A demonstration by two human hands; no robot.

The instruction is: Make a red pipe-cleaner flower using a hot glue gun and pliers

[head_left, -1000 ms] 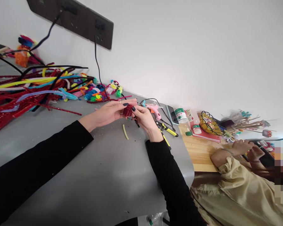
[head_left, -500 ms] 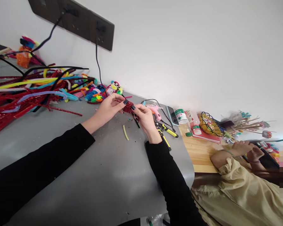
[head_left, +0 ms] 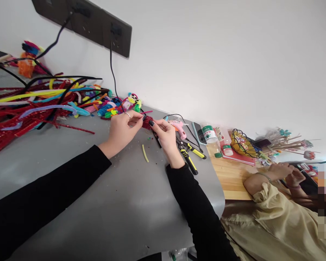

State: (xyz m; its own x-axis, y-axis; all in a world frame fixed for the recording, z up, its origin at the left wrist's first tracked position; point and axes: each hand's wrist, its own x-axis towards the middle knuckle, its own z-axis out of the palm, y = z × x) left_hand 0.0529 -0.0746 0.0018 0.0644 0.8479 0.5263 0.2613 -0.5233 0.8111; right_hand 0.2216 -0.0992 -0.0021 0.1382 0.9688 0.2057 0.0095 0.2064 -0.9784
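Observation:
A small dark-red sparkly coil of pipe cleaner (head_left: pixel 147 122) is pinched between my two hands above the grey table (head_left: pixel 119 203). My left hand (head_left: pixel 124 129) grips its left side with thumb and fingertips. On its right side, the thumb and fingers of my right hand (head_left: pixel 165 136) are closed on it, hiding part of it. A short pale-yellow pipe cleaner piece (head_left: pixel 145 153) lies on the table below. Just right of my right hand are a pink glue gun (head_left: pixel 180 129) and pliers with yellow-black handles (head_left: pixel 190 156).
Many coloured pipe cleaners (head_left: pixel 38 105) are heaped at left, near small finished figures (head_left: pixel 132 101). A phone (head_left: pixel 199 133), a plastic bottle (head_left: pixel 210 136) and a yellow basket (head_left: pixel 241 143) stand right. Another person's hands (head_left: pixel 285 172) work at the wooden table (head_left: pixel 228 181). Black cords hang from sockets (head_left: pixel 108 30).
My left hand has turned slightly, its fingers now pinching the left edge of the red coil. The right hand stays on the coil with its grip slightly shifted.

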